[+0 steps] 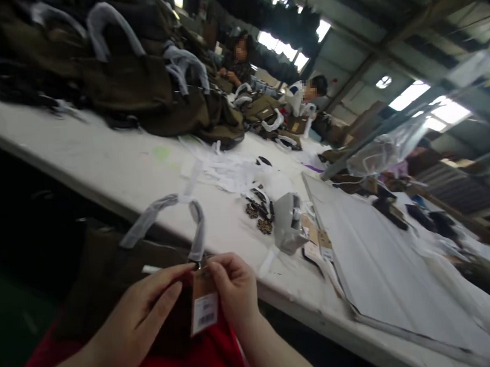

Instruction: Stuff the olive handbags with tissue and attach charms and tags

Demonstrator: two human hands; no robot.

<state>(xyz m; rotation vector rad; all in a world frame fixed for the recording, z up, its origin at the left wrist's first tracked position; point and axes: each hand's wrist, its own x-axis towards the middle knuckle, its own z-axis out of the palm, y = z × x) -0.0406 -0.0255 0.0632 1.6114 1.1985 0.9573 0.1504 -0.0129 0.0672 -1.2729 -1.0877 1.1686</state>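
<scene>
A dark olive bag [108, 266] rests against the table's near edge, its handle [154, 212] wrapped in white covering. A brown tag [204, 301] with a white barcode label hangs by the base of the handle. My left hand [147, 308] has its fingertips at the tag's top left, beside the handle's metal fitting. My right hand [235, 282] pinches at the tag's top right corner with thumb and curled fingers. What lies between the left fingertips is too small to make out.
Wrapped-handle bags [125, 88] are piled along the table's far side. A grey tape dispenser [289, 225], white strips [231, 170] and leopard-print pieces [265, 225] lie on the white table [100, 154]. A framed board [376, 252] lies right. Two people work behind.
</scene>
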